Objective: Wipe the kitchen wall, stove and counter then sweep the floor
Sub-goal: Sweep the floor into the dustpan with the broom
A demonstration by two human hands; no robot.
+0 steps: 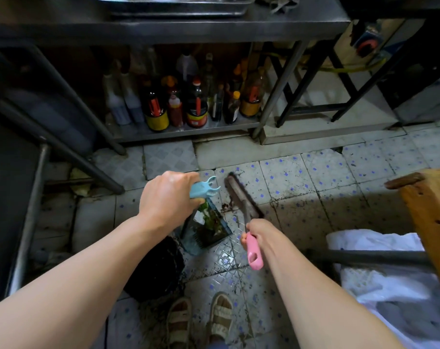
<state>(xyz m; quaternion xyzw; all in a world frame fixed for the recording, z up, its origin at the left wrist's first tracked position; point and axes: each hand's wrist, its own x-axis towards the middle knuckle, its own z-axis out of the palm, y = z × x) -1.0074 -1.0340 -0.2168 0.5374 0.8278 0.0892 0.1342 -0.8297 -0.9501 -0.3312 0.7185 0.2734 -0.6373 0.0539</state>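
Observation:
My left hand [169,197] grips the light blue handle top [205,188] of an upright dustpan. Its pan [206,230] sits on the tiled floor [302,187] with green scraps and dark debris inside. My right hand [260,234] holds the pink grip [254,253] of a broom. The broom's dark brush head [241,195] lies on the floor just right of the pan's mouth. Small bits of dirt [226,206] lie between brush and pan.
A steel counter [163,28] stands ahead, its low shelf [183,131] packed with sauce bottles [196,104]. Steel legs slant at left and right. A black bag [156,268] lies by my left forearm, white plastic [380,270] and a wooden block [433,212] at right. My sandalled feet [201,318] are below.

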